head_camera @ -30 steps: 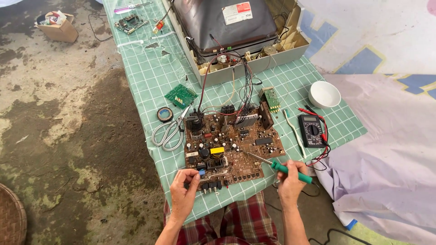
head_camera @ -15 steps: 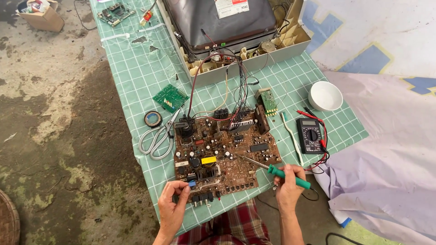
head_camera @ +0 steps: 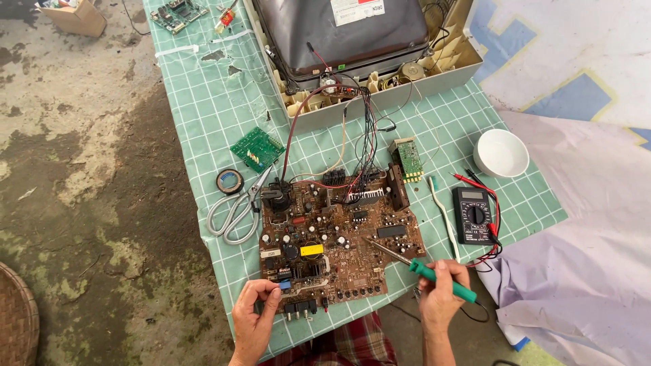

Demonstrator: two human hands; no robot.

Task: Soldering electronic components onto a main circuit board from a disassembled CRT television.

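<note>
Left hand [head_camera: 256, 317]: curled at the near left corner of the circuit board [head_camera: 336, 237], thumb and fingers pinching that edge beside a small blue part [head_camera: 284, 286].
Right hand [head_camera: 441, 293]: closed around the green handle of a soldering iron [head_camera: 424, 270] — metal tip slanting up-left onto the board's right-hand middle.
Circuit board: brown, lying flat on the green checked table [head_camera: 203, 115], near edge just short of the table's front edge.
Wires [head_camera: 359, 146]: running from the board's far edge up into the open television [head_camera: 363, 51] — little free room behind the board.
Left of the board: scissors [head_camera: 237, 207] touching its left edge, roll of tape [head_camera: 230, 181] just beyond, small green board [head_camera: 256, 149] further back.
Right of the board: white toothbrush [head_camera: 444, 217] just beside it, then a black meter [head_camera: 473, 214] with red and black leads, white bowl [head_camera: 501, 152] near the table's right edge.
Open room: bare squares on the table's far left strip; bare strip between scissors and left table edge.
Beyond the edges: concrete floor [head_camera: 74, 183] to the left, pale cloth [head_camera: 583, 257] to the right.
</note>
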